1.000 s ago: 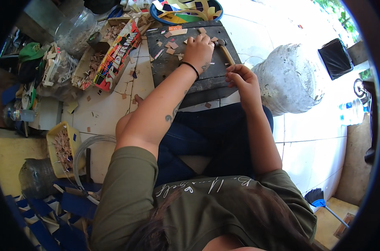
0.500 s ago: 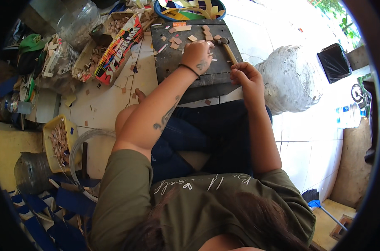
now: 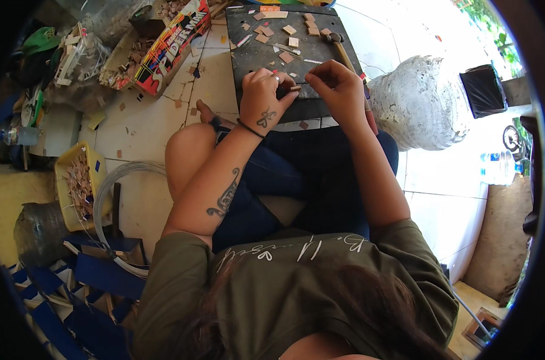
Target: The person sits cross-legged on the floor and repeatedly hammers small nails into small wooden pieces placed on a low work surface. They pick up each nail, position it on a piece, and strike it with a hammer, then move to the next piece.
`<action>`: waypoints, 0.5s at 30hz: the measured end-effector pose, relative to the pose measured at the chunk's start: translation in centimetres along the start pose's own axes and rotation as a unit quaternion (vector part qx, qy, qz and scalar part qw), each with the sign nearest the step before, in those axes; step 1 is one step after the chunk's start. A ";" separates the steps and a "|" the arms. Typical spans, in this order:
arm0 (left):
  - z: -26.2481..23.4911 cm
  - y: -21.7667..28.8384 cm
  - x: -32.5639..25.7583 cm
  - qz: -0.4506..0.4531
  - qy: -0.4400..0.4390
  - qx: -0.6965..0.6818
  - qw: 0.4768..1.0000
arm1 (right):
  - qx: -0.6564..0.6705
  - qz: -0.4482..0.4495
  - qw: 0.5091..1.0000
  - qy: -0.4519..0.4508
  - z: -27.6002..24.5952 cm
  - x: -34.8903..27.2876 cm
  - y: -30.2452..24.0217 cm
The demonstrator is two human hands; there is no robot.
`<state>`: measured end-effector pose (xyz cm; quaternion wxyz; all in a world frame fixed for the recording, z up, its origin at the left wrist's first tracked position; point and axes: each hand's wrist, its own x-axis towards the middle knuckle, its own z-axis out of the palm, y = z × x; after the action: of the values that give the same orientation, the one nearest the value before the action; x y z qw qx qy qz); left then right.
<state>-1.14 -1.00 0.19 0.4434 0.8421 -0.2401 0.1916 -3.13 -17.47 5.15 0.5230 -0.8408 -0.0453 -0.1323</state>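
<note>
Your left hand [image 3: 261, 99] and right hand [image 3: 338, 87] are pinching a small wooden piece [image 3: 295, 88] between them, over the dark work board [image 3: 266, 54]. Your fingertips are covering most of it, so its long axis is staying unreadable.

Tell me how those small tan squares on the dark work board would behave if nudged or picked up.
The tan squares look flat and thin, so they would probably slide, not roll, on the dark board. They seem light; a nudge would likely scatter them. Lying flat, they may need a fingertip pinch, as the left hand and right hand do.
</note>
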 end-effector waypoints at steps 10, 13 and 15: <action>0.0 0.0 -0.3 -0.021 0.004 0.013 1.000 | -0.070 -0.068 0.995 0.001 0.6 -0.1 0.4; 0.0 0.0 -0.3 -0.017 0.009 0.014 1.000 | -0.086 -0.080 0.993 -0.010 0.7 0.1 0.3; 0.0 -0.1 -0.3 -0.022 0.006 0.020 1.000 | -0.098 -0.090 0.991 -0.015 0.7 0.1 0.1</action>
<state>-1.34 -0.90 -0.01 0.4324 0.8545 -0.2150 0.1914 -2.85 -16.90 4.83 0.4233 -0.8825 -0.1150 -0.1697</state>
